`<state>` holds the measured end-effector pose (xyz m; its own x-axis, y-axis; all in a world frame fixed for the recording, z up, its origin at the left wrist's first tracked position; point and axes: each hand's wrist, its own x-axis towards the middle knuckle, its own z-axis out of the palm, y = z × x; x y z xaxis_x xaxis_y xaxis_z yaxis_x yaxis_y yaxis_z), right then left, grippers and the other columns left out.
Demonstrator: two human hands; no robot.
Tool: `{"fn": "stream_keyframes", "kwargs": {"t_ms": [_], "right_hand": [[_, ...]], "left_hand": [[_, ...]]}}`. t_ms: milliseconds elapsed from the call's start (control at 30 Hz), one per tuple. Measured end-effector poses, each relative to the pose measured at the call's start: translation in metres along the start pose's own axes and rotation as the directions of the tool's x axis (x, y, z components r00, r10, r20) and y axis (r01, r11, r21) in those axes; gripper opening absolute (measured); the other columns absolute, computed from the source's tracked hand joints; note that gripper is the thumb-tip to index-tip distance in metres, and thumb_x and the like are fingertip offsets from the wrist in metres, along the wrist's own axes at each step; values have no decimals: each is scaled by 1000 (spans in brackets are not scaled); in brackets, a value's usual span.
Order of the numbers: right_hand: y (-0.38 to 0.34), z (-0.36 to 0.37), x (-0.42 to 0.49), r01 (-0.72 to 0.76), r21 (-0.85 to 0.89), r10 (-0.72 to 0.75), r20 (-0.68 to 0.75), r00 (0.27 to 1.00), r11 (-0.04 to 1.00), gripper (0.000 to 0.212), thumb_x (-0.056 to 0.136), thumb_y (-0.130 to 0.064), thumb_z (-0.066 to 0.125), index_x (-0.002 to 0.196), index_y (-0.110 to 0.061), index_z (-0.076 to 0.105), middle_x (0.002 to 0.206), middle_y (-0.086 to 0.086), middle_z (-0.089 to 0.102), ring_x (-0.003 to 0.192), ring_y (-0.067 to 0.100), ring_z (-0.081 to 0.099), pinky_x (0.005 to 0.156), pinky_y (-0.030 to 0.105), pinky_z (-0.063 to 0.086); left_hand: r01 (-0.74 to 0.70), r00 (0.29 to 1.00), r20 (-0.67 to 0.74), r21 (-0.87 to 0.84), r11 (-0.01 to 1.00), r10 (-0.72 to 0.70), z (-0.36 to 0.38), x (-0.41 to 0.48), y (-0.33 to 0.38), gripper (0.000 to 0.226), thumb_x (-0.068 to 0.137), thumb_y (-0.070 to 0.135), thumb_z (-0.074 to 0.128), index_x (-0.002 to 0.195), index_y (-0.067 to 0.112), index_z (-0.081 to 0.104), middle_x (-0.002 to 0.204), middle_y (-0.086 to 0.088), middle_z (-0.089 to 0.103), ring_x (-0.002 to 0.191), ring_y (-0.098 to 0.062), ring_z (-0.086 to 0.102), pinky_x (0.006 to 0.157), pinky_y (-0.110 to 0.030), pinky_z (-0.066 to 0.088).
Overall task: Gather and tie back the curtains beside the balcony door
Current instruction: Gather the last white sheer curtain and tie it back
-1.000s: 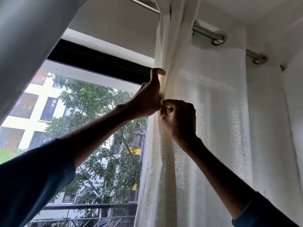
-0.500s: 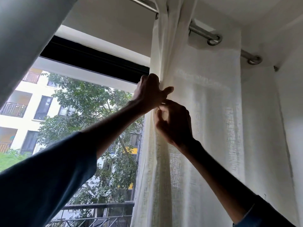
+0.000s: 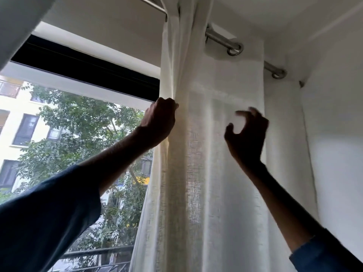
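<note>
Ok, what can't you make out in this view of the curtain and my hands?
Head view only:
- Left hand: fingertips hidden in the curtain fold it grips.
- Right hand: motion-blurred; contact with the fabric unclear.
- Curtain's lower part: cut off by the bottom edge; no tie-back shows.
- Rod: left stretch cut off by the top edge.

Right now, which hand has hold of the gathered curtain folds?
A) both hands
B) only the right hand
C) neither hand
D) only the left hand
D: the left hand grips the bunched folds of the sheer curtain, while the right hand is off to the side in front of the flat part, thumb and fingers apart, holding nothing.
</note>
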<state>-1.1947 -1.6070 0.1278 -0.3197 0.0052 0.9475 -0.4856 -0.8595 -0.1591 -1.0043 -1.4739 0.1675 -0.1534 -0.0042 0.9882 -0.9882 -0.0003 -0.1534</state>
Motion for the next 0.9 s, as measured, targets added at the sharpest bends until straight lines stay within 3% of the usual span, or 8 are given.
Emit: {"fn": "stream_keyframes", "kwargs": {"t_ms": [167,267,400,467,633,733,800,900], "right_hand": [[49,-1,26,-502,-33,501,143,854,864,101,74,-65,75,145,-5,36,145,18,42,135,37,39,107,52,40],[62,10,24,-595,99,556,262,789,798,104,67,-63,81,145,-7,39,139,17,50,127,32,51,105,46,46],[58,21,21,-432,88,421,124,899,898,22,79,-21,73,81,-3,60,71,10,59,73,27,58,62,30,41],[47,25,20,-303,54,301,36,953,951,34,76,-12,64,59,-4,36,54,4,28,50,19,33,46,33,23],[-10,24,12,-48,16,47,41,998,999,50,77,1,59,55,-16,17,51,-5,13,45,11,15,47,29,23],[-39,28,10,-31,107,24,68,997,994,27,73,4,59,52,-4,44,43,0,41,41,17,37,48,28,35],[-67,35,3,19,162,-38,116,993,987,6,76,0,63,72,4,65,66,15,69,61,28,63,59,37,52],[-114,43,-6,155,188,-181,126,975,970,17,81,-6,61,65,-7,55,60,6,56,59,24,54,56,32,35]], "left_hand": [[-53,997,-45,48,997,56,-1,-1,-3,30,105,19,44,94,-1,64,79,-26,66,72,-43,67,59,-39,48],[-36,996,-79,153,988,49,-3,-3,1,36,107,28,39,94,3,62,77,-21,65,71,-41,67,56,-36,43],[-28,991,-120,257,966,61,-5,-5,0,36,105,30,42,102,0,61,94,-22,56,94,-38,56,58,-37,40],[-22,988,-141,281,959,64,-7,-6,-3,35,105,29,43,101,-2,60,99,-21,51,97,-35,52,56,-35,38],[-132,964,-193,247,960,182,-16,-11,-12,38,101,28,54,128,1,52,104,-19,59,94,-34,58,60,-42,54],[-137,975,-165,88,987,151,-24,-9,-6,51,96,24,62,139,11,39,92,-12,65,81,-32,65,62,-44,56],[-188,968,-156,65,980,196,-27,-8,-2,42,96,22,60,134,15,44,79,-9,63,70,-31,64,58,-40,54],[-194,966,-159,61,979,201,-27,-5,-5,10,94,19,56,102,14,60,69,-8,60,62,-33,61,49,-34,42]]}}
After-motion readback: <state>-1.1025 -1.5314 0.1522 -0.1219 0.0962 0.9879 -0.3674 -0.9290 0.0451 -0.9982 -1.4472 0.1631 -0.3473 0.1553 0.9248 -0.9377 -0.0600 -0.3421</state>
